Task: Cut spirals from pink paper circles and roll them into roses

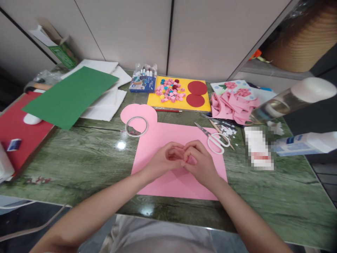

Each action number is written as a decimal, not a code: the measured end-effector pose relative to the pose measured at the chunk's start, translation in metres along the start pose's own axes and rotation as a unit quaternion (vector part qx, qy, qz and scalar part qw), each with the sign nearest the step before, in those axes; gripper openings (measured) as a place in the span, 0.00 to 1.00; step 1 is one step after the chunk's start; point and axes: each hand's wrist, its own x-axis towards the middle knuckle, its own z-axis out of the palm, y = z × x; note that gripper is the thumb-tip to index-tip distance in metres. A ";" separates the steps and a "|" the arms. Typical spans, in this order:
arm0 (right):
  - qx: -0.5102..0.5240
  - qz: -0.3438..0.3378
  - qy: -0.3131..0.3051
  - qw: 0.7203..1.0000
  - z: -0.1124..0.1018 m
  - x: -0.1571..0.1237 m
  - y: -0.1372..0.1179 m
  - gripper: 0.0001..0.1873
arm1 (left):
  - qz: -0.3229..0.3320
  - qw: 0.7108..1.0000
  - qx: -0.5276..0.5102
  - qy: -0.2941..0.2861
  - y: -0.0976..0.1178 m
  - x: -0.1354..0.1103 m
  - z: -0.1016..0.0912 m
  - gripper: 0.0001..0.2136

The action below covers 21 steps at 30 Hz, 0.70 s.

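Note:
My left hand (163, 160) and my right hand (198, 160) meet over a pink paper sheet (171, 186) on the green table (86, 165). Both have their fingers curled and pinched together around a small pink paper piece (191, 160), which is mostly hidden between them. White-handled scissors (214, 138) lie just beyond my right hand. A tape roll (136, 125) rests on a pink paper circle (131, 111) beyond my left hand.
A yellow board (160, 102) at the back holds small coloured discs (170, 90) and two red circles (196, 93). A green sheet (70, 95) and red sheet (15, 130) lie left. Pink paper cut-outs (231, 103), a clear bottle (289, 98) and a glue tube (305, 143) lie right.

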 end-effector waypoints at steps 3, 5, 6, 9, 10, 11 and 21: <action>-0.010 -0.004 -0.001 1.000 0.000 0.000 0.000 0.09 | -0.002 1.000 -0.008 -0.003 -0.001 0.000 0.000 0.19; -0.009 -0.007 -0.003 1.000 -0.001 0.000 -0.001 0.09 | -0.006 1.000 -0.024 0.000 -0.002 0.000 0.000 0.20; -0.007 -0.007 -0.005 1.000 -0.001 0.000 -0.001 0.08 | -0.010 0.999 -0.035 0.003 -0.003 0.000 0.000 0.21; 0.006 0.000 -0.003 1.000 -0.004 0.002 -0.004 0.06 | -0.019 0.997 -0.075 0.018 -0.002 0.000 -0.002 0.22; 0.009 0.004 -0.003 1.000 -0.005 0.003 -0.005 0.06 | -0.024 0.996 -0.088 0.023 -0.001 0.000 -0.002 0.22; 0.013 0.006 -0.002 1.000 -0.006 0.003 -0.005 0.05 | -0.028 0.994 -0.099 0.029 0.000 0.000 -0.003 0.22; 0.049 -0.021 -0.044 0.998 0.000 -0.002 0.001 0.16 | -0.004 0.997 -0.059 0.041 0.004 -0.001 -0.003 0.21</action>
